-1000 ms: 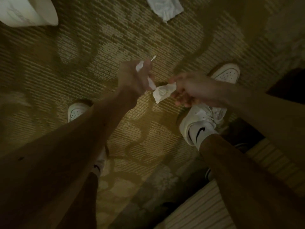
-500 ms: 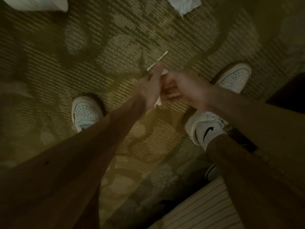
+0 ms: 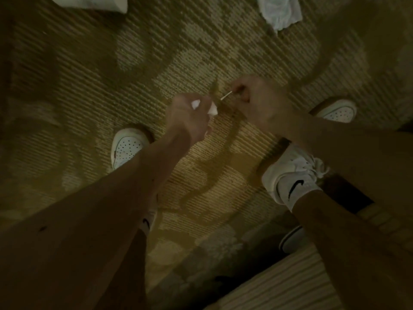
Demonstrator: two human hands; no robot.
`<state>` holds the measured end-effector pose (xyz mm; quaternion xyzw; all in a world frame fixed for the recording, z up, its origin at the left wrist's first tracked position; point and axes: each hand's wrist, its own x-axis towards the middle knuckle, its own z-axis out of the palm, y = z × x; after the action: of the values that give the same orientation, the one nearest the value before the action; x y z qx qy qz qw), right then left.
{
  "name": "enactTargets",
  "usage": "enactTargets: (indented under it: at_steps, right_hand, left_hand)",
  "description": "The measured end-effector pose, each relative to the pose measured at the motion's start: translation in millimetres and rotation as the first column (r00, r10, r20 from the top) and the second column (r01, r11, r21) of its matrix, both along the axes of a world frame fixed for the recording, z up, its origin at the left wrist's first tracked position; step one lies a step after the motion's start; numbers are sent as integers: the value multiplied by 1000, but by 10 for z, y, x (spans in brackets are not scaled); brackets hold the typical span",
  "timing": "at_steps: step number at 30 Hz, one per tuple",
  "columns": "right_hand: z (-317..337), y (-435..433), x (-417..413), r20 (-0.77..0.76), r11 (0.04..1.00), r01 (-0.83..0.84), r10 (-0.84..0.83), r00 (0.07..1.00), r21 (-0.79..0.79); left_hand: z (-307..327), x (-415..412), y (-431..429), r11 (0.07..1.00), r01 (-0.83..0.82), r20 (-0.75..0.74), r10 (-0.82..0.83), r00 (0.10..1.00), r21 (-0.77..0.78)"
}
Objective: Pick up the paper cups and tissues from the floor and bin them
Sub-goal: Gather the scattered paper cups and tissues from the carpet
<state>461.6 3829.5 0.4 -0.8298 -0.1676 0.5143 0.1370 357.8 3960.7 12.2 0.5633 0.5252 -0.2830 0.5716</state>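
Tissue [image 3: 202,107] is now bunched up in the left hand [image 3: 190,119], fingers curled tight around it so only white bits poke out — a second ago that same crumpled piece was being pinched by the right hand. The thin white stick [image 3: 226,95] has gone the other way: it was held by the left hand before, and now it's nipped between the fingertips of the right hand [image 3: 257,101]. The hands were touching half a second ago and are now pulled slightly apart, above the patterned carpet [image 3: 156,52]. Another crumpled tissue [image 3: 279,12] is seen lying on the floor at the top edge, and a paper cup [image 3: 93,2] is cut off at the top left — both well apart from the hands. White sneakers [image 3: 127,148] are planted below.
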Motion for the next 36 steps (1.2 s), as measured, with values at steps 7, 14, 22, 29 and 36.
enactTargets:
  at_steps: [7, 14, 22, 29, 36]
  right_hand:
    - [-179, -39, 103, 192, 944, -328, 315, 930, 44]
    - [-213, -62, 132, 234, 807, -591, 578, 781, -20]
    - [-16, 107, 150, -247, 986, 167, -160, 956, 8]
    - [319, 125, 439, -540, 824, 566, -493, 682, -37]
    - [265, 26, 990, -475, 338, 912, -858, 196, -234]
  left_hand:
    - [-92, -143, 60, 998, 62, -26, -62, 998, -34]
    - [-125, -117, -9, 999, 22, -53, -24, 998, -40]
    - [18, 230, -94, 999, -48, 60, 48, 997, 8]
    - [157, 725, -223, 992, -104, 274, 80, 958, 73]
    - [-113, 1520, 216, 901, 50, 313, -201, 928, 431]
